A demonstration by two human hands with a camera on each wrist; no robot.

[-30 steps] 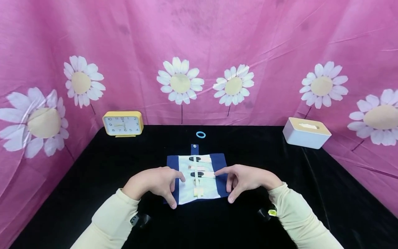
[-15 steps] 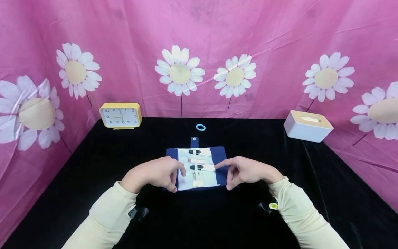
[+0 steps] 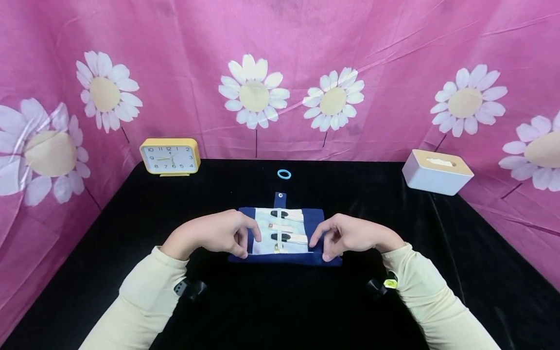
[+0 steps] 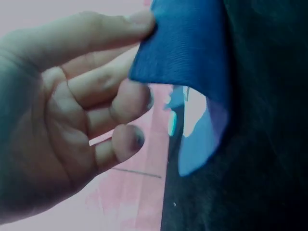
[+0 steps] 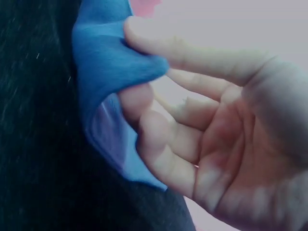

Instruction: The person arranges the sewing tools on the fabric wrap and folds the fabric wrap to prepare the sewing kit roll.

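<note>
A dark blue fabric roll-up pouch (image 3: 313, 221) lies spread on the black cloth, its near edge folded up and over. On its white lining, a pale elastic band (image 3: 280, 221) holds several small items, among them two black-and-white sticks, the nearer stick (image 3: 296, 238) and the farther stick (image 3: 294, 215). My left hand (image 3: 220, 234) pinches the near left corner between thumb and fingers; the left wrist view shows the fabric (image 4: 185, 43) curling over. My right hand (image 3: 352, 236) pinches the near right corner, with the cloth bent round the fingertips in the right wrist view.
A snap tab (image 3: 280, 200) sticks out from the pouch's far edge. Beyond it lies a light blue ring (image 3: 284, 174). A yellow clock (image 3: 170, 156) stands at the back left, a tissue box (image 3: 437, 172) at the back right. A pink flowered curtain (image 3: 183, 87) hangs behind.
Both hands have closed their thumbs and fingers on the near corners and lifted the edge, folding it away from me. The nearest yellowish item is now covered. The head view has tilted down slightly.
</note>
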